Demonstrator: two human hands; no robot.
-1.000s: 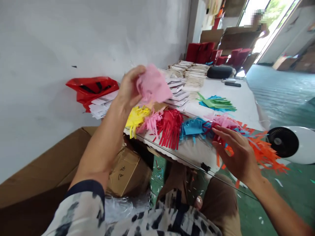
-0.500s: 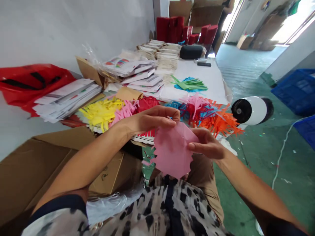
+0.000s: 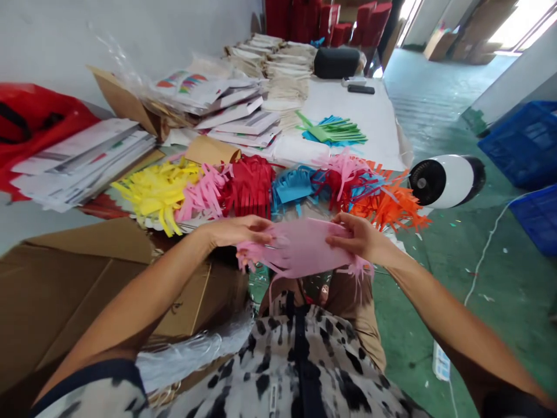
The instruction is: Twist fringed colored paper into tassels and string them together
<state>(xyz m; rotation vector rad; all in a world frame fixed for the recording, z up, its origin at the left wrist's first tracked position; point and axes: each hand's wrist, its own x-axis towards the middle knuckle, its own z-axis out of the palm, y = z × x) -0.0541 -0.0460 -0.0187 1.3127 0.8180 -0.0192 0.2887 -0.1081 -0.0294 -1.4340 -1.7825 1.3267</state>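
Between my hands, above my lap, stretches a piece of pink fringed paper (image 3: 304, 247) with cut strips hanging at both ends. My left hand (image 3: 246, 231) pinches its left end, and strips dangle below those fingers. On the right end, my right hand (image 3: 359, 237) grips the paper between thumb and fingers. Just beyond lie fringed paper bunches along the table's near edge: yellow (image 3: 159, 188), pink (image 3: 204, 194), red (image 3: 250, 183), blue (image 3: 293, 186) and orange (image 3: 389, 200). Motion blurs the pink paper slightly.
Green paper strips (image 3: 337, 132) lie farther back on the white tabletop (image 3: 369, 110). Stacked printed sheets (image 3: 82, 159) are at left, above a cardboard box (image 3: 78, 267). A white fan (image 3: 448, 181) stands right, with blue crates (image 3: 522, 142) beyond and a cable on the floor.
The pink paper has gone from hanging upright to stretched out sideways, its fringed ends now showing. My hands have moved farther apart, the left one lower. The view has tilted down.
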